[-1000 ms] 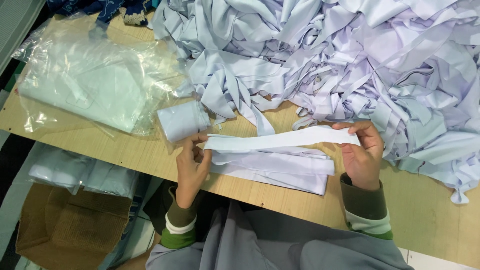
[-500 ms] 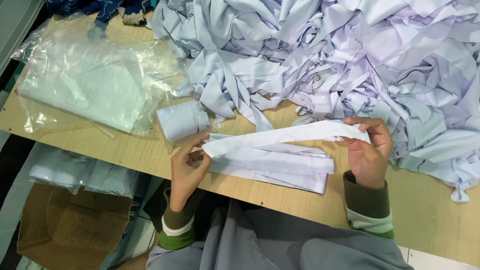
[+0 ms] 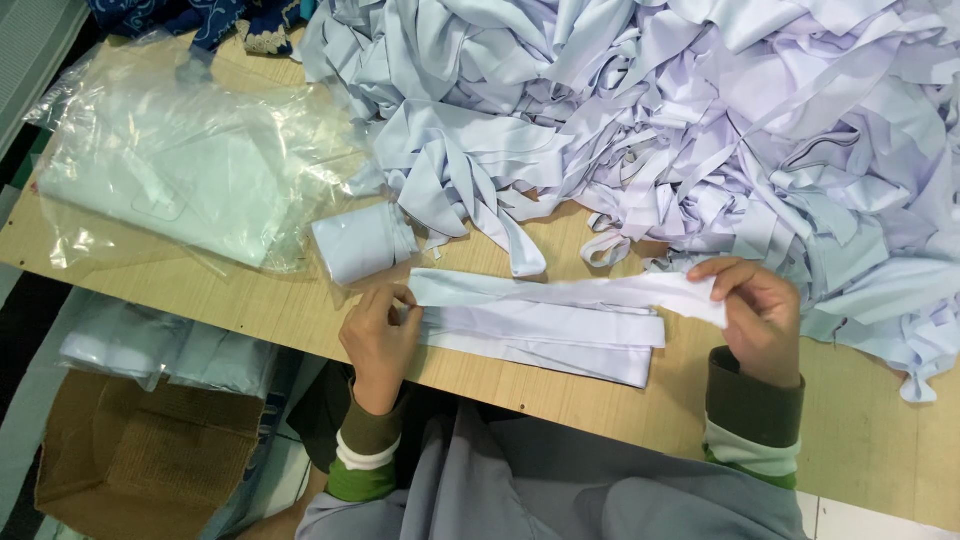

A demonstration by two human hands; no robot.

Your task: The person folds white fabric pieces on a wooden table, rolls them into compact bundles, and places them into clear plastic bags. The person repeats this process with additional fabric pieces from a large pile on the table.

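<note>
My left hand pinches the left end of a long white fabric strip. My right hand grips the strip's right end, so it is stretched flat between both hands. The strip lies over a small stack of folded white strips near the front edge of the wooden table. A rolled bundle of white fabric sits just above my left hand.
A big tangled heap of white fabric strips covers the back and right of the table. Clear plastic bags with folded cloth lie at the left. A brown cardboard box and bagged cloth sit below the table edge.
The strip, held slightly raised before, has been lowered onto the stack and pulled straight. My right hand has shifted a little right and down.
</note>
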